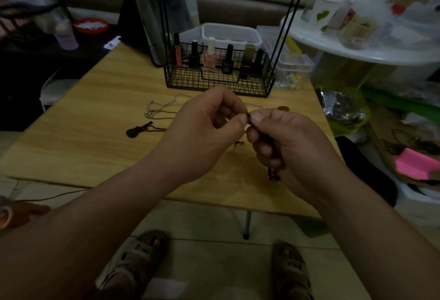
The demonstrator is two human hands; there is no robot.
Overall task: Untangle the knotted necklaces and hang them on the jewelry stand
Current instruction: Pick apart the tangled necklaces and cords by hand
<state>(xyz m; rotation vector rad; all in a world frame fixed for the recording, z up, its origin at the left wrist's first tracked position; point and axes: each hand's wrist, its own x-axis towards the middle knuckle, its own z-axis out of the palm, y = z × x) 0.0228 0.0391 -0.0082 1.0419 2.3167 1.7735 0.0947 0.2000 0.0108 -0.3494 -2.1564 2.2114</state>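
Pinching a dark cord (248,115) between the tips of thumb and forefinger, the left hand (207,133) and the right hand (291,149) meet fingertip to fingertip, raised above the bench (95,152). Both forearms reach in from the near edge and angle toward each other. The left hand's remaining fingers curl loosely toward its palm, and its back faces the camera. The right hand's lower fingers fold in round more of the cord, and a dark end of it pokes out under the little finger. How the cord runs inside either hand cannot be told. Just beyond the left hand, a silver chain (162,107) lies in loose loops flat on the bench, and part of it passes behind the knuckles of both hands. To the left of the left hand rests a black guitar-shaped pendant (137,130), its thin cord trailing toward that wrist. Farther beyond both hands stands a black wire basket (219,83) holding a row of small bottles (209,58).
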